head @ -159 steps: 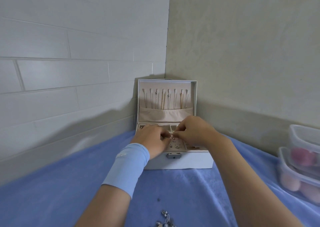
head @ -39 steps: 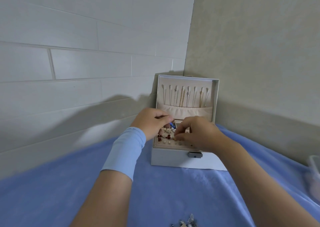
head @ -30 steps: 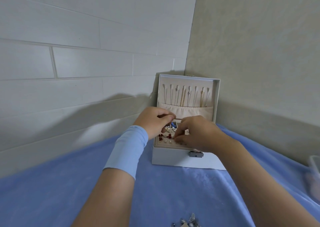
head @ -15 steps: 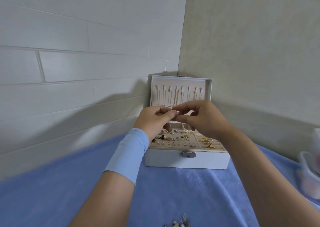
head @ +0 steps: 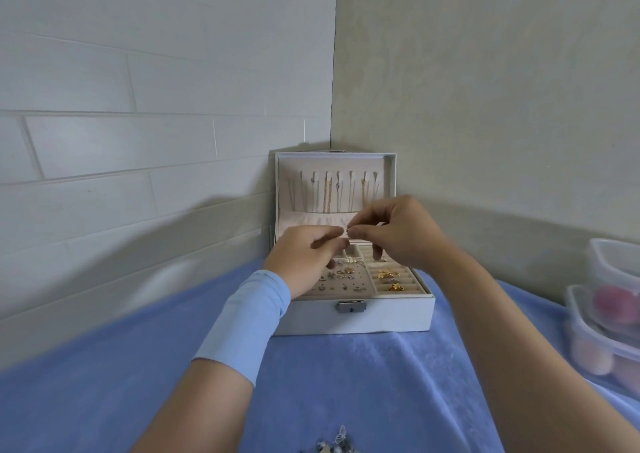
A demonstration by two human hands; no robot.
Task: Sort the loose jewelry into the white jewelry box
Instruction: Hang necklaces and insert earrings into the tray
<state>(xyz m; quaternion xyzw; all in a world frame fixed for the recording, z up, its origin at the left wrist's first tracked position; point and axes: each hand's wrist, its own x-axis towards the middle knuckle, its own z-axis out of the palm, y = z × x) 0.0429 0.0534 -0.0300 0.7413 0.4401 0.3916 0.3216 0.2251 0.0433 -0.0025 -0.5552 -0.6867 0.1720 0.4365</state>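
The white jewelry box (head: 388,317) stands open in the wall corner on a blue cloth. Chains hang inside its raised lid (head: 334,189). Small earrings dot its tray, and gold pieces (head: 389,279) sit in the ring rolls at the right. My left hand (head: 304,257) and my right hand (head: 398,233) meet above the tray, fingertips together, pinching a tiny silvery piece (head: 348,231) between them. A small heap of loose jewelry (head: 334,445) lies at the bottom edge of the view.
Two stacked clear plastic containers (head: 606,314) holding pink and peach rounded items stand at the right edge. White brick wall runs on the left, beige wall on the right. Blue cloth (head: 104,383) covers the table.
Both hands have lifted off the earring tray and joined above it, fingertips pinching a small piece. The view has shifted, so the box and the containers at the right show more fully.
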